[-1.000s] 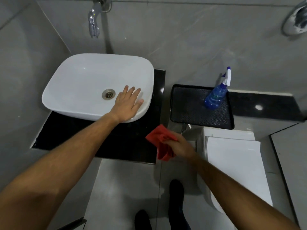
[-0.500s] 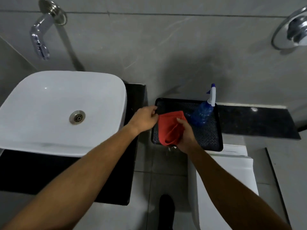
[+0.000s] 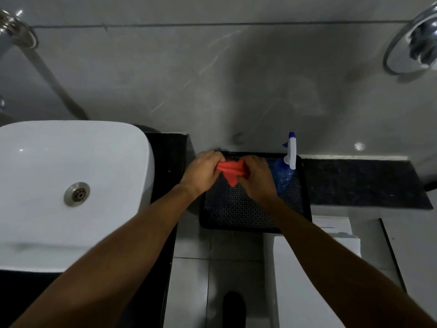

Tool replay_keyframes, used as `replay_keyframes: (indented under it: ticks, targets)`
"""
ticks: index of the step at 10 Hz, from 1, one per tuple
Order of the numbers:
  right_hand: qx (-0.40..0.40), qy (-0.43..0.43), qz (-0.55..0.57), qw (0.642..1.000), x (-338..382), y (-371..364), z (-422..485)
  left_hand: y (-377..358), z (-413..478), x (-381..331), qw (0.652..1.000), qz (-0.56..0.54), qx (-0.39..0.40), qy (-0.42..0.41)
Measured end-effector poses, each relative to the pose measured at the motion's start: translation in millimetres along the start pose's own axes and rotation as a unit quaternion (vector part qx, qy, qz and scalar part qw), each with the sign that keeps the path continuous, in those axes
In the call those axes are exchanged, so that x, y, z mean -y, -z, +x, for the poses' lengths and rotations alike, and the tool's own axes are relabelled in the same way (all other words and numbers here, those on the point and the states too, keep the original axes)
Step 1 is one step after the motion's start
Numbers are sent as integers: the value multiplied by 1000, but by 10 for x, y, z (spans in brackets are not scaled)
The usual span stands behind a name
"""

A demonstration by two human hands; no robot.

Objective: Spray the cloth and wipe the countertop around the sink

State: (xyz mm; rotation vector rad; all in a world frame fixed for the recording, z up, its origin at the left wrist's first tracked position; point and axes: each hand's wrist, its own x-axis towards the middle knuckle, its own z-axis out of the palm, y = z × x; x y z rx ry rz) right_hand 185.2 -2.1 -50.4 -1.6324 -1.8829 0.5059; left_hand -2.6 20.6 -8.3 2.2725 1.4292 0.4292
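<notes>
A red cloth (image 3: 229, 172) is bunched between both hands above the far part of a black patterned tray (image 3: 241, 214). My left hand (image 3: 201, 172) grips its left end, my right hand (image 3: 255, 176) its right end; a corner hangs down between them. A blue spray bottle (image 3: 285, 170) with a white and blue trigger head stands at the tray's far right corner, just right of my right hand. The white sink basin (image 3: 71, 190) sits on the black countertop (image 3: 169, 162) to the left.
A chrome tap (image 3: 14, 34) is fixed to the grey tiled wall above the basin. A black stone ledge (image 3: 361, 183) runs right of the tray. A white toilet tank and lid (image 3: 314, 263) lie below it. A chrome wall fitting (image 3: 412, 43) is at top right.
My left hand left the basin rim and took hold of the cloth. Both hands moved the cloth up over the far part of the tray, and the view shifted right.
</notes>
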Motion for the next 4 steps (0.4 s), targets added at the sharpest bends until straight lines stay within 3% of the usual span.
replay_keyframes:
  ticks: [1,2,3,4]
  targets:
    - [13,60,-72,996,-94,-125,-26,-282,-43,37,999,41,-23,3]
    - [182,58,-167,967,-317,-349,-260,-709,-273,167,983,81,138,88]
    - [275,31,-233,932,-384,-464,-554,-964,-543,252,968,94,212,99]
    - [262,7,-238,935,-358,-502,-584,-970,-516,274,972,88,199,92]
